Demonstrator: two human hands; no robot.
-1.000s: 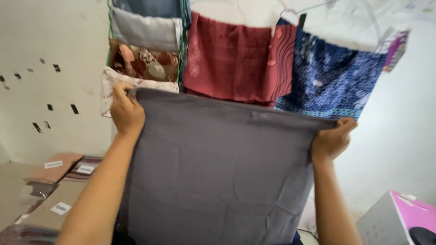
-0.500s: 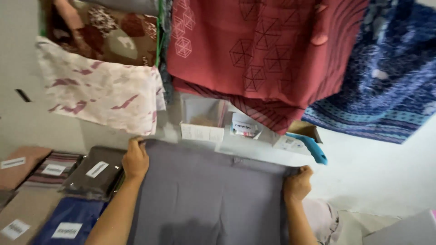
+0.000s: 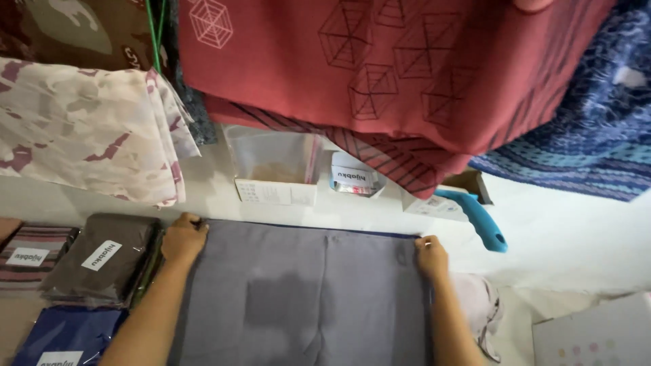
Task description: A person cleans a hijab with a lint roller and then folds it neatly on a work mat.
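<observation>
A grey cloth (image 3: 305, 291) lies spread flat in front of me, its far edge close to the white wall. My left hand (image 3: 183, 237) pinches its far left corner. My right hand (image 3: 432, 255) pinches its far right corner. Both hands rest low on the surface with the cloth stretched straight between them.
Packed folded fabrics with white labels lie at the left: a dark brown one (image 3: 102, 261), a striped one (image 3: 30, 254), a blue one (image 3: 64, 339). Red (image 3: 393, 74), blue patterned (image 3: 583, 142) and pale camouflage (image 3: 81, 129) cloths hang overhead. A small white box (image 3: 274, 190) and a blue handle (image 3: 478, 217) sit by the wall.
Both hands have come down from holding the grey cloth up in the air and laid it flat on the surface. The view has tilted downward.
</observation>
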